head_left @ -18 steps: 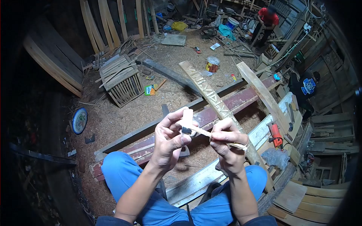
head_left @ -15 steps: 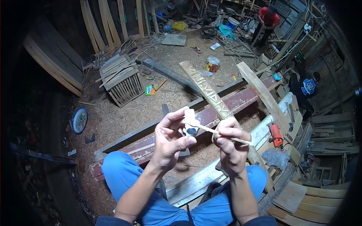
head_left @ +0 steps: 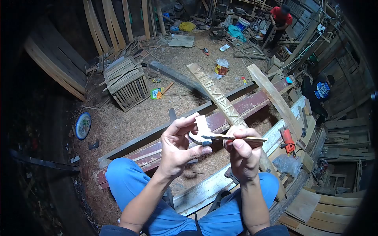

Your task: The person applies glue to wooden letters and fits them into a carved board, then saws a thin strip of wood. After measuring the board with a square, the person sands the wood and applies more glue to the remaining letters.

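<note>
My left hand [head_left: 178, 145] pinches a small pale piece [head_left: 202, 124] with an upright flat tab and a rounded base, dark on its underside; its exact kind is unclear. Between the thumb and fingers of my right hand [head_left: 245, 151] runs a thin wooden stick [head_left: 256, 139], slanting only slightly. The stick's dark left end touches the rounded base, as far as I can see. Both hands are raised above my knees. Just beyond them lies a carved wooden board [head_left: 215, 94] with raised angular shapes, laid across the beams.
A reddish beam [head_left: 252, 103] and a white-painted plank [head_left: 208, 192] cross in front of me. To the right are an orange power tool [head_left: 288, 141] and a plastic bag [head_left: 287, 165]. A paint can [head_left: 222, 67] and slatted crate [head_left: 128, 84] stand farther off. Two people are at the right.
The stick has rolled or tilted, showing a darker side and lying more level. The pale piece has shifted slightly right and turned in my left hand.
</note>
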{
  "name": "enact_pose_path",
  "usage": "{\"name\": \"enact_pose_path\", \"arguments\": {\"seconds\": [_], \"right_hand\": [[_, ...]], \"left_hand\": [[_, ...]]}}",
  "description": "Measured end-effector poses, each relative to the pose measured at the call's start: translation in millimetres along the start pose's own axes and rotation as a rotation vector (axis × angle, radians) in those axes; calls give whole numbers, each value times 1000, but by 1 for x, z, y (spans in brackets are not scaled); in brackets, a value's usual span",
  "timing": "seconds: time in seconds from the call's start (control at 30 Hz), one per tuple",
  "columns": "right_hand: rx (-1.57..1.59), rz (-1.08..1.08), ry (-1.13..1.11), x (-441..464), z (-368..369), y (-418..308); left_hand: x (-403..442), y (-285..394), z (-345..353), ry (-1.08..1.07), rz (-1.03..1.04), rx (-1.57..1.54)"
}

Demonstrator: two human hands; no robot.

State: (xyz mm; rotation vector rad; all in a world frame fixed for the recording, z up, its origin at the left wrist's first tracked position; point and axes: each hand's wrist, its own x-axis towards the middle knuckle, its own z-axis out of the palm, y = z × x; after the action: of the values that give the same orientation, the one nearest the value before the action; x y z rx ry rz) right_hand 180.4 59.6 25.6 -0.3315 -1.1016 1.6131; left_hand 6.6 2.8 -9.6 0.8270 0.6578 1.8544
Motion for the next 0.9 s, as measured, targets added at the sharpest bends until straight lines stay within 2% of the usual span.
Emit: {"name": "enact_pose_path", "arguments": {"seconds": [0.17,0.23,0.3,0.6,0.67,0.9], "right_hand": [[14,20,-41,-2,8,1],[-157,62,-33,-2,13,-1],[-159,64,-33,-2,13,-1],[-165,52,-15,-1,11,0],[-199,43,-93,-1,9,1],[-145,27,3,-1,13,0]], "left_hand": [[0,5,5,-12,-14,84],[0,5,4,-6,-38,95],[0,4,3,-1,-16,135],[1,4,2,-28,-15,54],[1,5,2,-23,-15,81],[0,5,4,-36,-25,22]]}}
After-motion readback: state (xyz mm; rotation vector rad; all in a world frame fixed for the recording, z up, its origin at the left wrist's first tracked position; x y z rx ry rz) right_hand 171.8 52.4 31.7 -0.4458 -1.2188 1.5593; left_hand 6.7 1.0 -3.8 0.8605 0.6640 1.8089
